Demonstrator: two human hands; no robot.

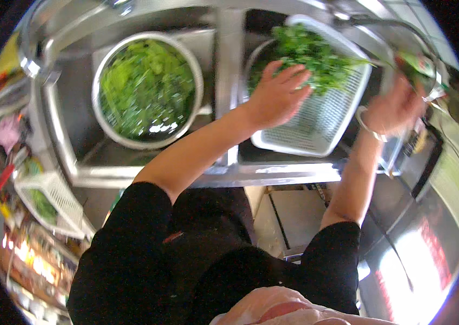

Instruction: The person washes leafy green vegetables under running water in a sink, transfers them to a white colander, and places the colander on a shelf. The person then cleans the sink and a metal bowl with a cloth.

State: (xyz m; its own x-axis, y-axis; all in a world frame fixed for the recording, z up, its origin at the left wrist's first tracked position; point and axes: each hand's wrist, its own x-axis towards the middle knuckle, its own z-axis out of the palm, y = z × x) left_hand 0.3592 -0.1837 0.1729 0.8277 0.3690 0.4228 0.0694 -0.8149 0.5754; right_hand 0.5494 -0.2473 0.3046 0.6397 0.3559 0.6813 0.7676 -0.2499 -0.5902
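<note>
A bunch of leafy green herbs point(315, 59), like cilantro or parsley, lies in a pale plastic perforated basket point(310, 140) tilted in the right sink basin. My left hand point(280, 97) is over the basket's left side, its fingers spread at the edge of the leaves; I cannot tell how firmly it touches them. Off the basket's right side, my right hand point(396, 105) is blurred by motion, beside a dark green object with a pale label point(418, 67). Whether it grips anything is unclear. A round, pale-rimmed bowl point(96, 87) of leafy greens point(148, 85) in water stands in the left basin.
A metal divider point(229, 53) separates the two basins. A curved metal faucet point(30, 67) is at the far left. Below it sits a white plastic basket point(65, 199) with greens inside. The steel front edge point(274, 172) of the sink runs before my body.
</note>
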